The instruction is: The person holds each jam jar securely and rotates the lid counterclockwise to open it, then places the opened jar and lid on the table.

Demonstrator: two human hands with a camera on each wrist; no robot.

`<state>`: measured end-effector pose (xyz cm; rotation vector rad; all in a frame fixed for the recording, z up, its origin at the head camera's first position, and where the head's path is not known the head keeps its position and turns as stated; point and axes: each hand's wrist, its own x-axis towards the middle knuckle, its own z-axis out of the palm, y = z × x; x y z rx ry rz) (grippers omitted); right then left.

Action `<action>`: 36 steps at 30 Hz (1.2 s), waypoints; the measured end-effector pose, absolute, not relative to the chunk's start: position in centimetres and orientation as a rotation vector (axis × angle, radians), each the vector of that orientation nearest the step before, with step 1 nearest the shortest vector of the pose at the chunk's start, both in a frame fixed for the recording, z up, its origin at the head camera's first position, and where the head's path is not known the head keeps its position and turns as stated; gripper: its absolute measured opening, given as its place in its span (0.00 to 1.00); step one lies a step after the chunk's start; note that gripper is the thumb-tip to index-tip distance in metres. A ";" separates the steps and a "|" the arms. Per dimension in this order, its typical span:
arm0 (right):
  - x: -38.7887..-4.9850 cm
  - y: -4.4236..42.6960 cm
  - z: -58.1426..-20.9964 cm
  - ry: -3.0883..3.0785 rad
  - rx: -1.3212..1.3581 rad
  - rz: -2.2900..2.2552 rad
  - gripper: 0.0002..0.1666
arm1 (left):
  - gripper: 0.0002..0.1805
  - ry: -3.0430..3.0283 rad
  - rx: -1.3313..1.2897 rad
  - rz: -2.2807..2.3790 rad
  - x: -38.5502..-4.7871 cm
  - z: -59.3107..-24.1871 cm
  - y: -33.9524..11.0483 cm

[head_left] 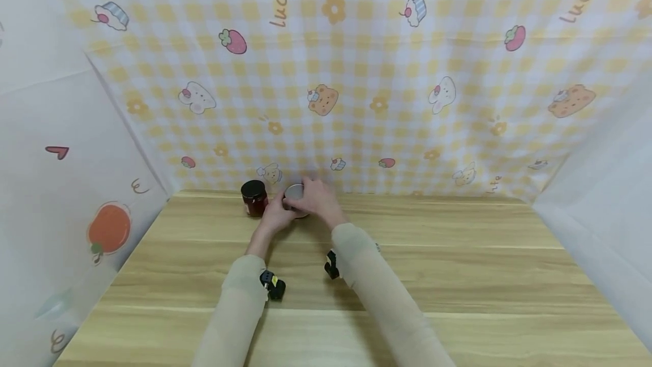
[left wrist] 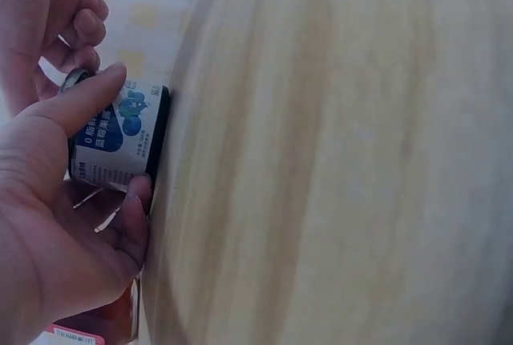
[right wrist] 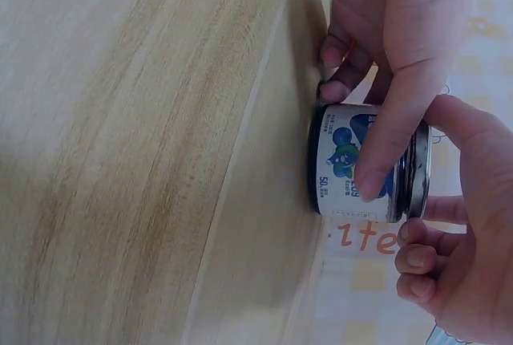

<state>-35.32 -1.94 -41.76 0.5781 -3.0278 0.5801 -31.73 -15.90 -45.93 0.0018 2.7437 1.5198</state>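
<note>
A small blueberry jam jar (left wrist: 112, 140) stands upright at the back of the table, its white label printed with blueberries. My left hand (head_left: 277, 215) grips the jar's body, the thumb lying across the label and the fingers round the other side. At the jar's top, my right hand (right wrist: 481, 233) holds the metal lid (right wrist: 418, 170) by its rim between thumb and curled fingers. From the head view the silvery lid (head_left: 294, 190) is partly covered by that hand. Left of the left hand stands a dark red jar (head_left: 256, 204) with a black lid, apart from the gripped jar.
The wooden table (head_left: 458, 265) ends at a yellow checked cloth (head_left: 356, 123) hung close behind the jars. White cloth (head_left: 61, 146) hangs along the left side and another white sheet (head_left: 601, 197) on the right. Black cameras (head_left: 273, 286) are strapped at both wrists.
</note>
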 end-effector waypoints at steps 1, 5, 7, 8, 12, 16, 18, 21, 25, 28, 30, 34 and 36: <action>-35.3 -1.9 -41.7 -3.024 0.574 0.578 0.39 | 0.43 2.749 0.006 1.517 -31.8 -45.9 -15.9; -35.2 -1.8 -41.7 -3.007 0.592 0.589 0.34 | 0.41 2.789 -0.029 1.503 -32.0 -46.1 -15.9; -35.2 -1.7 -41.8 -3.000 0.602 0.622 0.32 | 0.40 2.818 -0.061 1.495 -32.2 -46.2 -15.8; -35.1 -1.7 -41.8 -2.998 0.603 0.639 0.32 | 0.39 2.832 -0.079 1.493 -32.2 -46.2 -15.8; -35.0 -1.6 -41.9 -3.000 0.584 0.685 0.34 | 0.37 2.865 -0.121 1.485 -32.4 -46.3 -15.7; -34.8 -1.7 -41.8 -3.010 0.576 0.672 0.38 | 0.35 2.864 -0.140 1.508 -32.4 -46.0 -15.7; -34.7 -1.8 -41.8 -3.011 0.577 0.675 0.40 | 0.35 2.852 -0.153 1.533 -32.3 -45.8 -15.8; -34.6 -2.0 -41.7 -2.998 0.566 0.701 0.39 | 0.35 2.828 -0.166 1.566 -32.2 -45.6 -15.8; -34.6 -2.1 -41.7 -2.956 0.546 0.725 0.36 | 0.33 2.860 -0.176 1.560 -32.0 -45.3 -15.6; -34.7 -2.1 -41.7 -2.918 0.541 0.726 0.35 | 0.30 2.901 -0.178 1.549 -32.0 -45.2 -15.5; -34.6 -2.0 -41.6 -2.898 0.540 0.725 0.34 | 0.29 2.923 -0.173 1.538 -31.9 -45.1 -15.4; -34.1 -1.4 -41.3 -2.859 0.544 0.729 0.35 | 0.26 2.955 -0.145 1.516 -31.7 -44.7 -15.0; -33.8 -1.0 -41.1 -2.840 0.542 0.733 0.35 | 0.26 2.973 -0.124 1.500 -31.6 -44.4 -14.8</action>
